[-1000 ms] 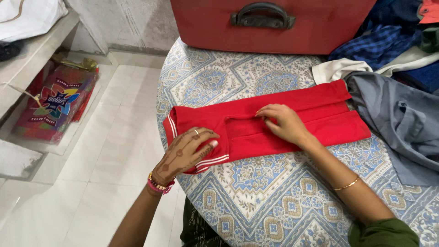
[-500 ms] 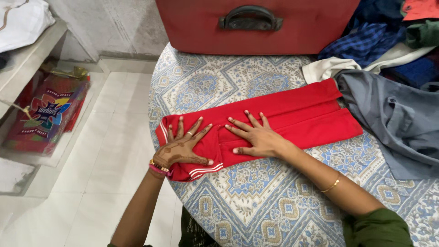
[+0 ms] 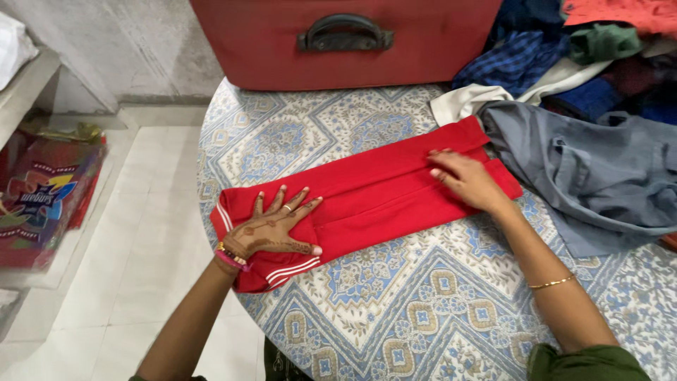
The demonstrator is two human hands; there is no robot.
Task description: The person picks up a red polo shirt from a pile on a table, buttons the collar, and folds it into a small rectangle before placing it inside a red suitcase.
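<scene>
A round table (image 3: 395, 317) draped in a blue, white and tan patterned cloth filled most of the view. At its far edge stood a large red suitcase (image 3: 268, 49) with a dark handle (image 3: 344, 32) facing the camera. To the right, a heap of loose clothes (image 3: 599, 63) in blue check, green, orange and cream spread across the table, and a grey-blue shirt (image 3: 599, 176) lay crumpled in front of that heap, just beside the red garment's right end.

A long, narrow, folded red cloth garment (image 3: 381, 194) with white stripes on its cuff lay slantwise across the table, its left end hanging slightly over the table's rim and its right end touching the grey-blue shirt.

On the white tiled floor (image 3: 141, 233) to the left, a colourful printed package (image 3: 42, 197) leaned under a shelf.

The left hand (image 3: 275, 226), patterned with henna and wearing a ring and bangles, lay flat with fingers spread wide, pressing down on the garment's left end; it gripped nothing. The right hand (image 3: 469, 180) rested on the garment's right end, fingers loosely curled against the fold, touching the cloth; whether it pinched the fabric could not be told.
</scene>
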